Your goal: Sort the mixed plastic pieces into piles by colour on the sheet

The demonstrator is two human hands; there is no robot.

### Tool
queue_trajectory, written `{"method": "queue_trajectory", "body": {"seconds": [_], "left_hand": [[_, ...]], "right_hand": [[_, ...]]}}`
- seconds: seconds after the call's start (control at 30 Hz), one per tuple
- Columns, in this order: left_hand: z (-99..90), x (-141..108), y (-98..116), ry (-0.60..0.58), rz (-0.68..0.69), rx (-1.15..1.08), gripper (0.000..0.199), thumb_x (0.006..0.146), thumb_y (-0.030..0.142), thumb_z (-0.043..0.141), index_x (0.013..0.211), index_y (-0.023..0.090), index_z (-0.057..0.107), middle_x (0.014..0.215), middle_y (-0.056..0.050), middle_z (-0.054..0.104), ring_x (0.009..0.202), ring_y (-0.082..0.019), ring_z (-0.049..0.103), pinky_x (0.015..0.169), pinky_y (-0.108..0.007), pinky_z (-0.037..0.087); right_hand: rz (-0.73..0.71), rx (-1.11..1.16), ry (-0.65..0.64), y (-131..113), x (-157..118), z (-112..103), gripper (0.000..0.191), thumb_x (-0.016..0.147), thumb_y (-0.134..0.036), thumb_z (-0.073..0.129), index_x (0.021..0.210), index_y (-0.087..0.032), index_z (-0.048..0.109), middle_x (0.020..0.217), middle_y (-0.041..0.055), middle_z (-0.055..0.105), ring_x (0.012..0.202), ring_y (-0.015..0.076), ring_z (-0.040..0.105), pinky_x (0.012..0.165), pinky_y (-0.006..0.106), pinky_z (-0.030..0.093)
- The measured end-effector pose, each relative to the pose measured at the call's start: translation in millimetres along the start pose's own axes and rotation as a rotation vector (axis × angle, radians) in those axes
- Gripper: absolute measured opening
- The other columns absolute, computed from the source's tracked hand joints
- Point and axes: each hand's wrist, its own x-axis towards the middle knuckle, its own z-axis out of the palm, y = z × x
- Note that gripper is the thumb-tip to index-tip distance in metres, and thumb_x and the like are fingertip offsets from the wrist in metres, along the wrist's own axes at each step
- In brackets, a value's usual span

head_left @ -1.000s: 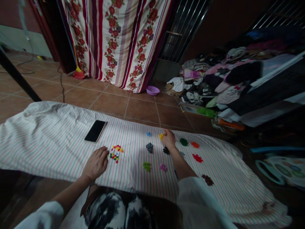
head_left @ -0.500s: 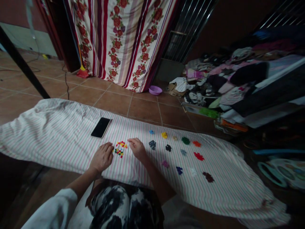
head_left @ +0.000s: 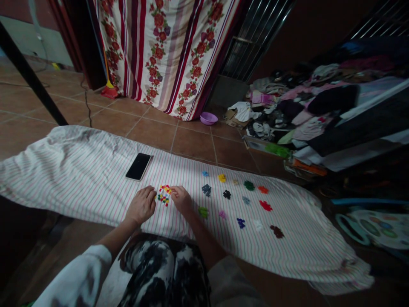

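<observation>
A ring-like arrangement of small red, yellow, green and white pieces (head_left: 167, 200) lies on the striped cloth (head_left: 105, 170) between my hands. My left hand (head_left: 142, 206) rests palm down on its left side, fingers stretched forward and lightly bent, the tips at the pieces' edge. On the other side, my right hand (head_left: 181, 199) is closed in a pinch, fingertips at the arrangement's right edge; whatever they hold is too small to make out. Right of this hand lie sorted piles, among them light green pieces (head_left: 203, 212), dark grey pieces (head_left: 206, 190) and yellow pieces (head_left: 222, 178).
A phone (head_left: 138, 166) with a dark screen lies beyond my left hand. More piles, such as red pieces (head_left: 265, 205) and brown pieces (head_left: 276, 231), sit farther right. Past the cloth are a purple basin (head_left: 208, 118), a floral curtain (head_left: 175, 55) and heaped clothes (head_left: 287, 106).
My right hand has moved left and its fingertips have come to the arrangement's right edge. The light green pile, hidden behind my right arm before, now shows. The view has shifted slightly.
</observation>
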Motion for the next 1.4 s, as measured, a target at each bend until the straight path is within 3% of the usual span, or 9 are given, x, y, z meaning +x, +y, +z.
{"method": "queue_trajectory", "body": {"seconds": [0.43,0.93,1.13,1.4], "left_hand": [[-2.4,0.8,0.7,-0.015,0.006,0.024,0.023,0.084,0.013,0.044,0.102,0.016,0.057,0.111,-0.013,0.061,0.11,-0.025,0.056,0.095,-0.042,0.047],[-4.1,2.0,1.8,-0.009,-0.003,-0.024,0.024,0.083,0.013,0.044,0.102,0.017,0.057,0.109,-0.013,0.062,0.11,-0.025,0.056,0.093,-0.044,0.049],[-2.4,1.1,0.4,-0.013,0.004,0.003,0.022,0.083,0.014,0.045,0.102,0.016,0.057,0.11,-0.013,0.063,0.11,-0.025,0.056,0.094,-0.043,0.048],[-0.5,0.6,-0.3,-0.004,-0.002,0.004,0.024,0.084,0.015,0.043,0.103,0.018,0.058,0.11,-0.013,0.062,0.108,-0.025,0.057,0.092,-0.044,0.049]], "right_hand": [[0.027,-0.063,0.029,-9.5,-1.5,3.4,0.016,0.079,-0.017,0.058,0.093,-0.021,0.064,0.092,0.0032,0.064,0.082,0.0166,0.059,0.078,0.028,0.046],[0.032,0.177,-0.02,-0.4,-1.6,-3.1,0.019,0.078,-0.018,0.058,0.094,-0.022,0.066,0.088,0.0015,0.064,0.078,0.0141,0.062,0.072,0.026,0.052],[-0.031,0.09,-0.014,4.8,0.5,-4.3,0.03,0.082,-0.013,0.048,0.102,-0.021,0.068,0.092,0.0041,0.067,0.081,0.0147,0.062,0.077,0.026,0.051],[0.107,-0.019,0.004,-6.3,6.1,-1.3,0.02,0.083,-0.016,0.053,0.093,-0.024,0.069,0.085,0.0004,0.066,0.077,0.0141,0.06,0.074,0.023,0.046]]}}
